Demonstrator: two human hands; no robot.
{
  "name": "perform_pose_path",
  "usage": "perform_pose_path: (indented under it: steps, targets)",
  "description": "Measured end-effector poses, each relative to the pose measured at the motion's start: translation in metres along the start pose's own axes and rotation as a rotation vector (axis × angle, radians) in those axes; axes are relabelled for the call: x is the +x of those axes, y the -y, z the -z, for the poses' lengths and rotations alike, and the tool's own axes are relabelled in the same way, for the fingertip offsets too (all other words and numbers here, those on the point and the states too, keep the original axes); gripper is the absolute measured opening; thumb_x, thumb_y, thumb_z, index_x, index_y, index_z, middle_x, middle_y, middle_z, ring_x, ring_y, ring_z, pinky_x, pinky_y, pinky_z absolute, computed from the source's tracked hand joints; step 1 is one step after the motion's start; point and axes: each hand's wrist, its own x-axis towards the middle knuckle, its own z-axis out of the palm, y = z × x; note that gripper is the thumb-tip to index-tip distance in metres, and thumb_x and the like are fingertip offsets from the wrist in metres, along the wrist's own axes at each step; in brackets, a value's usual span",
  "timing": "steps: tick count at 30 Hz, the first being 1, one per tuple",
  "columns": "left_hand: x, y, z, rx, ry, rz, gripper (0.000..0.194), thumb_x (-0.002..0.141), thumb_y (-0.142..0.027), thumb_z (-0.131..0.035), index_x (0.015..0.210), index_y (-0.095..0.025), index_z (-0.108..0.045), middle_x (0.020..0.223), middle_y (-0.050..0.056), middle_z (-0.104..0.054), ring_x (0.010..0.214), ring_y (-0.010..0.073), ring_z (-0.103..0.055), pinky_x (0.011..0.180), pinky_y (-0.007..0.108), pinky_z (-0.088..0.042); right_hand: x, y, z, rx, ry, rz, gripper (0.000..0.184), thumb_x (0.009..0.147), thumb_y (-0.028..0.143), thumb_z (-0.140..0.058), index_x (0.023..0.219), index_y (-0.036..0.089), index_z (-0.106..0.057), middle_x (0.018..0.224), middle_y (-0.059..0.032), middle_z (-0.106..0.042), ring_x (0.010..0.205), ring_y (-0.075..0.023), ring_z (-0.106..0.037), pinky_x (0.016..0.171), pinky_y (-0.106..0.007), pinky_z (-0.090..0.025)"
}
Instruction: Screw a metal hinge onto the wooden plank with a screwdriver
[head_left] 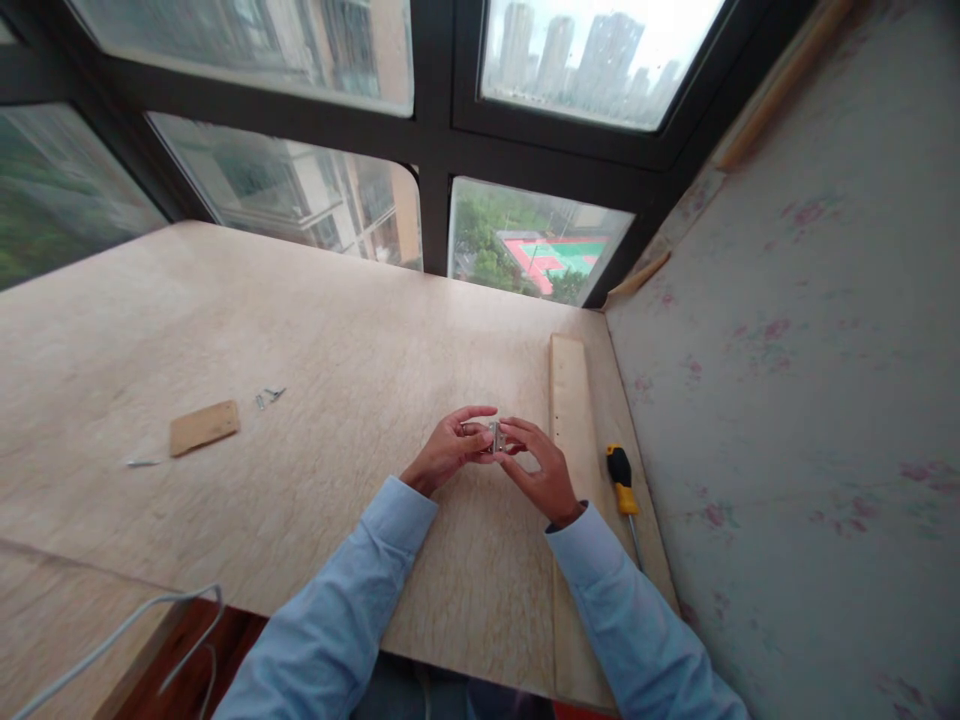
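Note:
A small silvery metal hinge (496, 437) is held between both hands above the table. My left hand (456, 446) pinches its left side with thumb and fingers, the index finger stretched over the top. My right hand (541, 466) grips the other side between thumb and fingertips. Part of the hinge is hidden by the fingers. Just right of the hands lies a long pale wooden board (574, 385) with small holes along it. Beside the board, near the wall, rests a screwdriver (622, 478) with a yellow and black handle.
On the left of the marbled tabletop (337, 350) lie a small brown wooden piece (204, 429), several screws (270, 396) and a thin metal piece (142, 463). A white cable (112, 640) hangs at the lower left edge. Windows border the back, a papered wall (787, 400) the right.

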Motion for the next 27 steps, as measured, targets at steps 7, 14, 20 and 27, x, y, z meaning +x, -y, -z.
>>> perform_pose_path:
  steps: [7, 14, 20, 27]
  targets:
    - [0.004, 0.01, 0.004, 0.088, 0.069, -0.023, 0.054, 0.061, -0.038, -0.088, 0.101, -0.011, -0.066, 0.072, 0.003, -0.066, 0.06, 0.0119, -0.062, 0.063, 0.026, -0.05, 0.001, -0.001, 0.003, -0.051, -0.006, 0.043, 0.047, 0.084, 0.039, -0.071, 0.128, 0.027, -0.059, 0.11, -0.0089, -0.073, 0.09, -0.0206, -0.071, 0.075, -0.035, -0.061]
    - [0.005, 0.017, 0.01, 0.128, 0.055, -0.042, 0.051, 0.064, -0.039, -0.086, 0.102, -0.011, -0.066, 0.078, 0.006, -0.069, 0.062, 0.0111, -0.061, 0.063, 0.023, -0.045, 0.001, -0.003, 0.004, -0.113, 0.016, 0.055, 0.05, 0.084, 0.041, -0.07, 0.13, 0.027, -0.057, 0.109, -0.0091, -0.073, 0.092, -0.0217, -0.071, 0.077, -0.037, -0.061]
    - [0.0, 0.012, 0.002, 0.161, 0.079, -0.012, 0.05, 0.073, -0.04, -0.08, 0.111, -0.012, -0.065, 0.093, 0.011, -0.071, 0.073, 0.0143, -0.065, 0.071, 0.028, -0.051, 0.002, -0.006, 0.025, -0.205, 0.141, 0.02, 0.049, 0.085, 0.039, -0.07, 0.13, 0.025, -0.057, 0.114, -0.01, -0.071, 0.103, -0.023, -0.068, 0.089, -0.042, -0.057]
    - [-0.004, 0.009, -0.005, 0.171, 0.041, 0.047, 0.056, 0.07, -0.037, -0.083, 0.115, -0.012, -0.062, 0.082, 0.007, -0.071, 0.072, 0.0152, -0.067, 0.073, 0.029, -0.051, 0.001, -0.018, 0.054, -0.265, 0.268, -0.097, 0.048, 0.081, 0.043, -0.073, 0.122, 0.021, -0.062, 0.104, -0.0087, -0.073, 0.095, -0.0231, -0.07, 0.086, -0.042, -0.057]
